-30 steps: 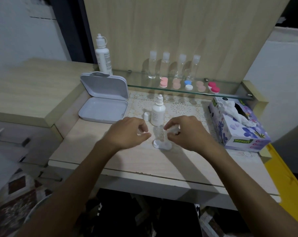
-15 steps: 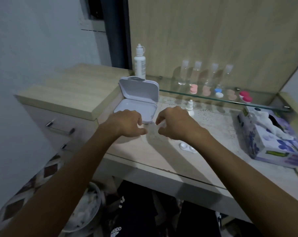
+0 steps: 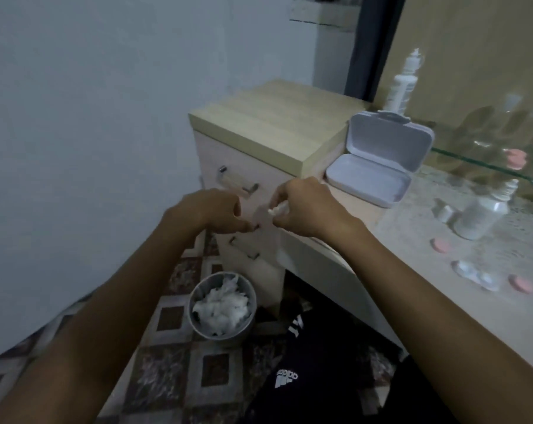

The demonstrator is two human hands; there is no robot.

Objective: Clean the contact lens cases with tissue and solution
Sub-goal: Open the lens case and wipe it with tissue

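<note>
Right hand (image 3: 308,206) pinching a small wad of white tissue (image 3: 278,208), left hand (image 3: 211,211) beside it with fingers curled, grip unclear, both above a floor bin (image 3: 222,304) of used tissue, clear lens case (image 3: 476,275) on the tabletop (image 3: 442,270) beside a solution bottle (image 3: 483,214)

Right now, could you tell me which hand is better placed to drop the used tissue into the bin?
Right hand: it already pinches the tissue. The bin sits below, while the left hand holds nothing visible.
</note>
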